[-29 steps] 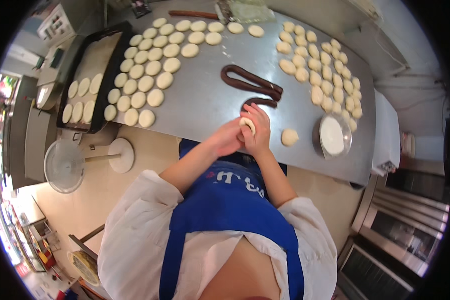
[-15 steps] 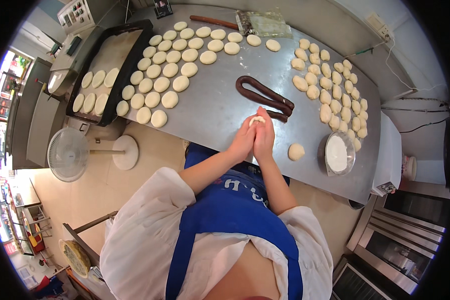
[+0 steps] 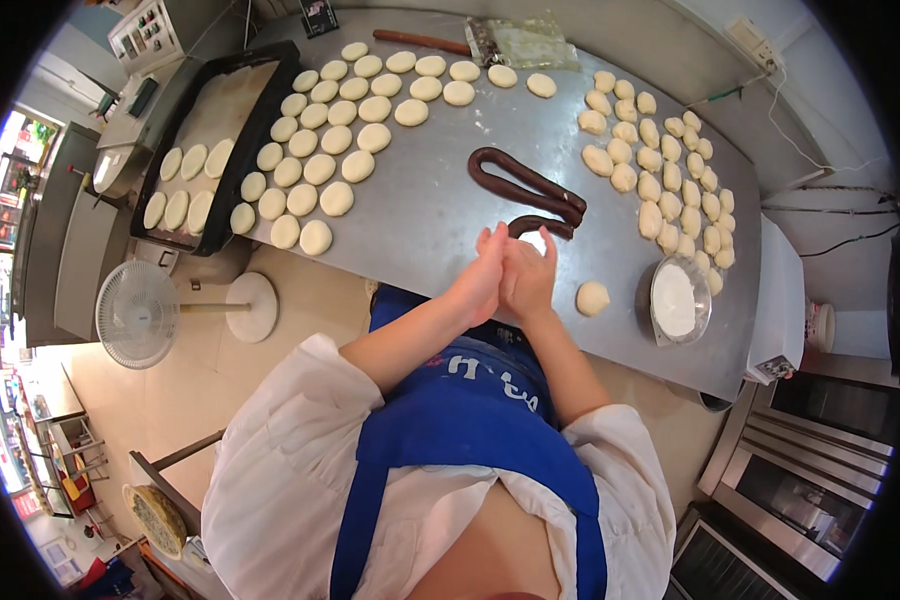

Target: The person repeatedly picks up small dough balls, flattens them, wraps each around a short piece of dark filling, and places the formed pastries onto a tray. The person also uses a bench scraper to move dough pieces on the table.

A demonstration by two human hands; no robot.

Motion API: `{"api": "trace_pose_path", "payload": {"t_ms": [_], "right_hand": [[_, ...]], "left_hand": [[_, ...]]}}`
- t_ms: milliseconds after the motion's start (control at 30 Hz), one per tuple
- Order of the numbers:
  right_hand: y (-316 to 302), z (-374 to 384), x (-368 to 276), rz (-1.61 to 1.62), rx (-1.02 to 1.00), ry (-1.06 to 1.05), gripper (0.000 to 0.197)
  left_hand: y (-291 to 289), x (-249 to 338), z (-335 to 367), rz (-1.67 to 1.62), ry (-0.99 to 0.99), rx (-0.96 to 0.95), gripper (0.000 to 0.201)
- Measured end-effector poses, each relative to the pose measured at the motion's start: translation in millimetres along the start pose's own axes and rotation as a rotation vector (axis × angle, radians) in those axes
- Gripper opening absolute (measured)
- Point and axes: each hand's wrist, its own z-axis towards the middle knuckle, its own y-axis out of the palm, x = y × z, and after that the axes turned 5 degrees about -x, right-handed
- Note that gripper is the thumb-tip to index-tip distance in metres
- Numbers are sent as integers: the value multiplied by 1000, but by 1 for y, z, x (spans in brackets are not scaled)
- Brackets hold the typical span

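My left hand (image 3: 481, 281) and my right hand (image 3: 528, 276) are pressed together palm to palm at the table's front edge. They close around a piece of dough, which the palms now hide. Just beyond the fingertips lies a dark brown rope of filling (image 3: 515, 178), bent into a loop, with a shorter end piece nearest my fingers. To the right of my right hand sits a single dough ball (image 3: 592, 298) on the metal table (image 3: 420, 225). Farther right stands a clear bowl of white flour (image 3: 675, 301).
Flattened dough rounds (image 3: 337, 198) lie in rows at the left. Rough dough pieces (image 3: 650, 220) cover the right side. A black baking tray (image 3: 232, 190) with several rounds stands at far left. At the back lie a rolling pin (image 3: 420, 41) and a plastic bag (image 3: 530, 45).
My hands have drawn slightly back toward me and turned, with the fingertips spreading a little. The pale dough that showed between my fingers is now hidden. The view has shifted slightly.
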Motion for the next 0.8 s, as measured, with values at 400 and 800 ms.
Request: {"api": "trace_pose_path", "payload": {"t_ms": [400,800], "right_hand": [[-7,1,-3,443,46,229,42],[-49,-57,79,31,309,417,18]], "left_hand": [[-20,-27,29,244,110,25,43],[29,-40,58,331,-380,-156,72]]}}
